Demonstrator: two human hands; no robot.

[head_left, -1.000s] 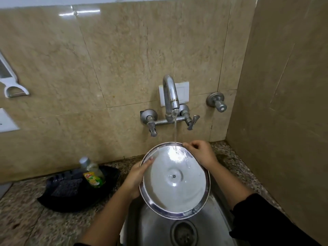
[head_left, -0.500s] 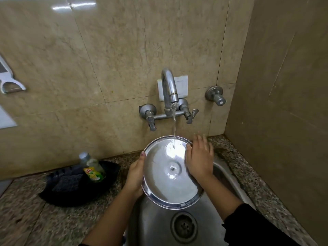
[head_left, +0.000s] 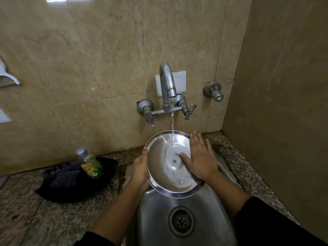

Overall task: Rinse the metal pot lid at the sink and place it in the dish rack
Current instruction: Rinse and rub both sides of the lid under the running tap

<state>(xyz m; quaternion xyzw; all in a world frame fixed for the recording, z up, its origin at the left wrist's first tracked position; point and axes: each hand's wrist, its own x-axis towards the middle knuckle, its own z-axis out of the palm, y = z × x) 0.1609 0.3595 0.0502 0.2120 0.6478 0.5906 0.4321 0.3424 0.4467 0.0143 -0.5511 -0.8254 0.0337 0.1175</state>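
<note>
The round metal pot lid (head_left: 163, 167) is held tilted over the steel sink (head_left: 156, 215), its inner side facing me, with a small rivet at its centre. Water streams from the wall tap (head_left: 167, 82) onto the lid's upper part. My left hand (head_left: 141, 167) grips the lid's left rim, thumb on the edge. My right hand (head_left: 201, 159) lies flat on the lid's right side, fingers spread, thumb near the centre. No dish rack is in view.
A black tray (head_left: 74, 181) on the granite counter (head_left: 35, 215) left of the sink holds a dish-soap bottle (head_left: 90, 164) and a dark scrubber (head_left: 64, 178). The sink drain (head_left: 181, 221) is below the lid. A tiled side wall (head_left: 284, 103) stands close on the right.
My right hand left the lid's top rim and spread flat on its inner face, sliding down toward the centre. The lid stays under the stream in my left hand.
</note>
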